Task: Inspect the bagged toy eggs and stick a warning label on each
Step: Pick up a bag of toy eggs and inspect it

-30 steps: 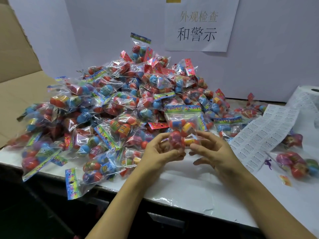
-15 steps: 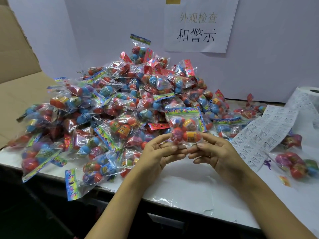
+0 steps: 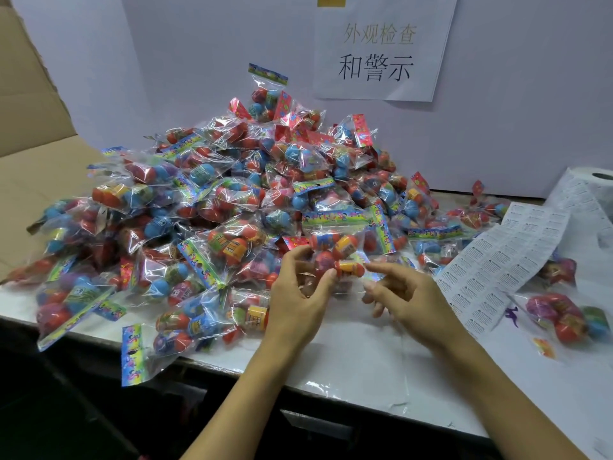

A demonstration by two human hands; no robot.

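Near the front edge of the desk (image 3: 358, 370), toward its middle, two bare hands meet over the white top. The left hand (image 3: 298, 293) grips a clear bag of toy eggs (image 3: 335, 254), thumb and fingers curled round its lower part, the bag standing roughly upright with its colourful header strip at the top. The right hand (image 3: 404, 293) sits just beside the bag, fingers loosely spread and holding nothing, fingertips close to the bag's lower right corner; whether they touch it cannot be told. Behind the hands, a big pile of bagged eggs (image 3: 212, 207) fills the left and middle of the desk back to the wall. A sheet of small printed labels (image 3: 504, 260) lies toward the right edge, running back to a label roll (image 3: 593, 190) in the far right corner. The labels lie to the right of the held bag, so the free right hand is likely the nearer one to fetch a label. A few more bags (image 3: 570, 317) sit beyond the sheet by the right edge.
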